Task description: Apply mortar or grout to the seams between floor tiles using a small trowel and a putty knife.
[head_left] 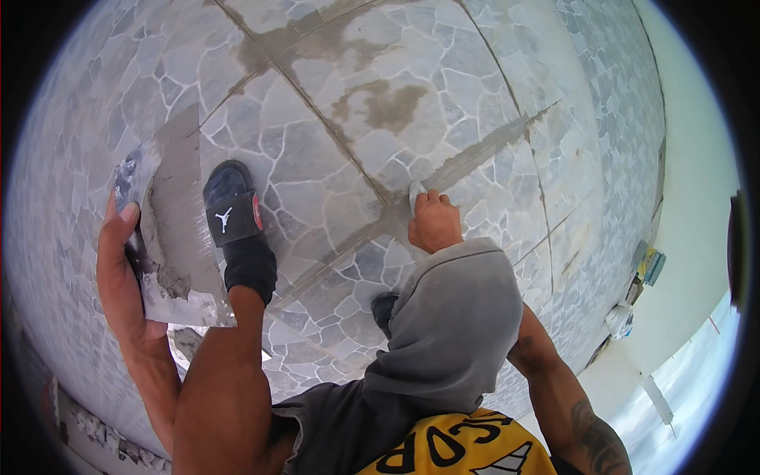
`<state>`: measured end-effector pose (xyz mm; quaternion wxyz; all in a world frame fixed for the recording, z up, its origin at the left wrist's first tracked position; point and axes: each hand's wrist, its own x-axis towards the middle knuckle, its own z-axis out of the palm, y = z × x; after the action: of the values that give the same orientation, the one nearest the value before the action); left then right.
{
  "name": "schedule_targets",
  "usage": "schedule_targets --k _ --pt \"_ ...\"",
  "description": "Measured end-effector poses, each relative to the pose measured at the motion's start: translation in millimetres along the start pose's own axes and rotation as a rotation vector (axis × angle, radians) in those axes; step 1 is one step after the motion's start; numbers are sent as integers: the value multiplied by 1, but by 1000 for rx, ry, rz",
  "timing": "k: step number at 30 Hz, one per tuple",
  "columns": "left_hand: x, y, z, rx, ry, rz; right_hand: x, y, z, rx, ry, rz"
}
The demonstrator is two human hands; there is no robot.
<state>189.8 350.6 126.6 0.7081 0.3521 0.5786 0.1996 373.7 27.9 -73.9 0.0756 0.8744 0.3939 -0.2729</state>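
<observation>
On the left, my left hand (119, 245) grips the edge of a flat board (194, 309), its thumb on the near face. A thick layer of grey grout (184, 206) covers much of the board. At the centre, my right hand (436, 220) is closed around a small pale flat scraper (416, 190); most of it is hidden by the fingers. The scraper's tip is at a joint between stone-patterned floor tiles (309, 170), near where two joints cross. A band of grey grout (483, 154) runs along that joint toward the upper right.
My foot in a black slide sandal (229, 198) stands beside the board. A second dark shoe (385, 310) shows partly below centre. Smears of grout (388, 103) lie on the tiles farther ahead. Along the pale wall (689, 198) at right sit bags and small items (621, 317).
</observation>
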Motion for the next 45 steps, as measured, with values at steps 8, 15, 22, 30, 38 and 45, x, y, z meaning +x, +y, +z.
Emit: schedule_targets --k 8,15,22,30,38,45 --pt "24 -31 33 179 -98 -25 -1 12 -26 455 -438 39" --pt "45 -54 57 116 -245 -157 16 20 -103 1175 -439 79" --pt "52 -70 65 -14 -329 -213 22 -14 -158 1512 72 -47" --pt "55 -64 73 -59 -348 -205 20 -60 -188 849 535 -620" --pt "41 -49 82 -202 -481 -59 31 -82 -185 650 609 -972" --pt "42 -57 76 -212 -489 67 31 -81 -170 533 656 -999"
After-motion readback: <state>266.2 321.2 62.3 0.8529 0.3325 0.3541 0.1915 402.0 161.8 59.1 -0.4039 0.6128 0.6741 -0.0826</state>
